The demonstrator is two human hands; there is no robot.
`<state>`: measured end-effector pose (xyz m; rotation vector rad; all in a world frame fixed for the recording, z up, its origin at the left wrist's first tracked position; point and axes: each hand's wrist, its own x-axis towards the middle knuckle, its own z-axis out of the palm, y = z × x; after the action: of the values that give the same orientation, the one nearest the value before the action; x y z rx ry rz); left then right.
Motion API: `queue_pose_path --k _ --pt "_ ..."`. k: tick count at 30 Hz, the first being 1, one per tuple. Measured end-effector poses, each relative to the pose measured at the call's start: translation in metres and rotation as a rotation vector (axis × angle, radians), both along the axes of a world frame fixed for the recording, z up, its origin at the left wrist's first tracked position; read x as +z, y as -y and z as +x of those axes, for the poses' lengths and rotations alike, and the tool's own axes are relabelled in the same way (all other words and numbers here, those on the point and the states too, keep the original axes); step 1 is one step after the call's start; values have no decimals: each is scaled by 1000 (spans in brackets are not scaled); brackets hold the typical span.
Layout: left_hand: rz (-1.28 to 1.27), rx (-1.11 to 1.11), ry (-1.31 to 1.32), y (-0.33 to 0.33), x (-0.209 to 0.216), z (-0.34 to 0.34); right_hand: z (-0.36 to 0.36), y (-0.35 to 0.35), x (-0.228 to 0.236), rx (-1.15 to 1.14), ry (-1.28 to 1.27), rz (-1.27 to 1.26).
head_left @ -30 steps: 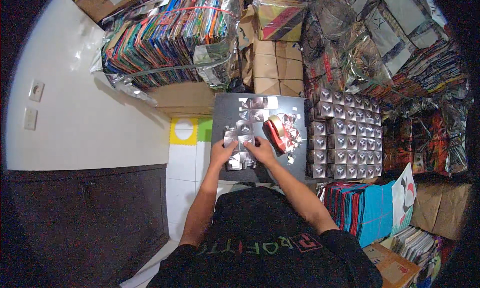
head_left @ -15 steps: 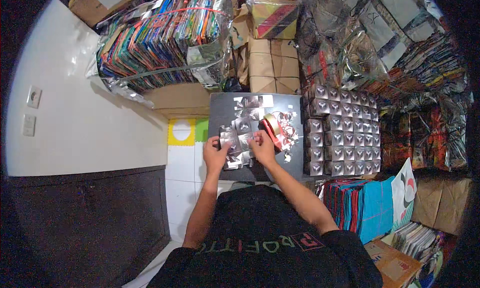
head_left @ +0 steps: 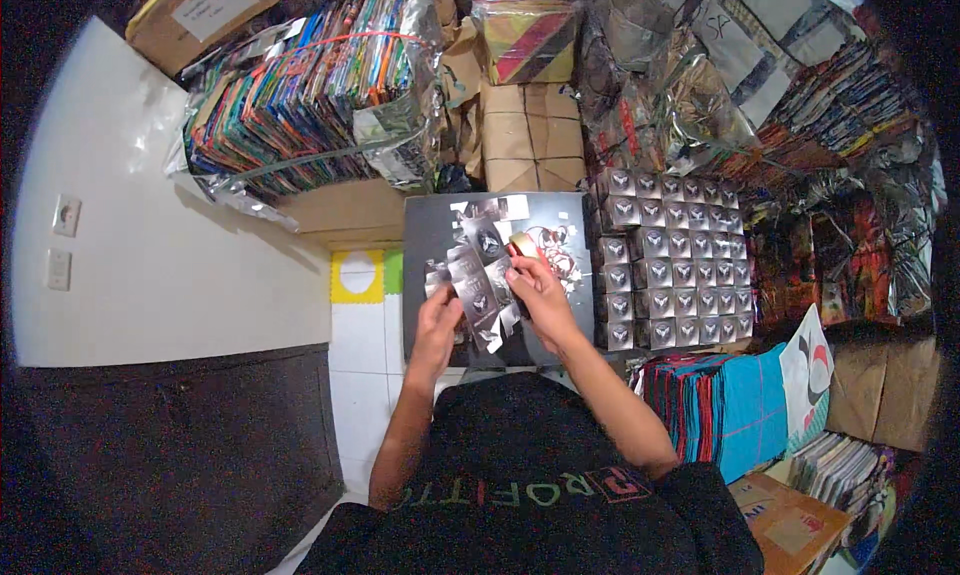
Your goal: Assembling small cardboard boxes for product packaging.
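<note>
A dark printed box blank [head_left: 478, 280], unfolded flat with white-edged flaps, is held up between my two hands just over the small dark table. My left hand [head_left: 436, 327] is closed at its lower left edge. Thumb and fingers of my right hand [head_left: 538, 293] pinch its right edge. Under and behind it lies another printed blank [head_left: 510, 207], partly covered. A tape roll [head_left: 522, 244] in a red holder sits just beyond my right hand, which hides part of it. Beside that are scattered white and red scraps [head_left: 560, 255].
Rows of finished small dark boxes [head_left: 680, 273] stand to the right of the table [head_left: 425, 220]. Wrapped paper parcels [head_left: 530, 135] and a bundle of colourful packets [head_left: 310, 85] stand behind. Blue folded bundles [head_left: 740, 405] are at the near right, and a white wall [head_left: 130, 225] is at left.
The box blank has been lifted and tilted, its upper end now turned toward the tape roll. My left hand has moved lower and closer to it. The whole view has shifted slightly.
</note>
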<state>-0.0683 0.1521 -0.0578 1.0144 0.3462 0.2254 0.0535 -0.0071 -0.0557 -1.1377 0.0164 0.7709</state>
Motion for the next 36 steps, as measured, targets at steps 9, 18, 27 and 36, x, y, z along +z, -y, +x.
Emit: queue_pose_path --k 9,18,27,36 --pt "333 -219 215 51 64 37 -7 30 37 -105 314 -16" --pt "1117 -234 169 82 119 67 9 90 57 42 380 -100" --pt "1490 -187 164 102 131 89 28 134 101 -69 506 -137" --pt "1408 -302 260 126 133 104 35 160 98 -107 452 -222"
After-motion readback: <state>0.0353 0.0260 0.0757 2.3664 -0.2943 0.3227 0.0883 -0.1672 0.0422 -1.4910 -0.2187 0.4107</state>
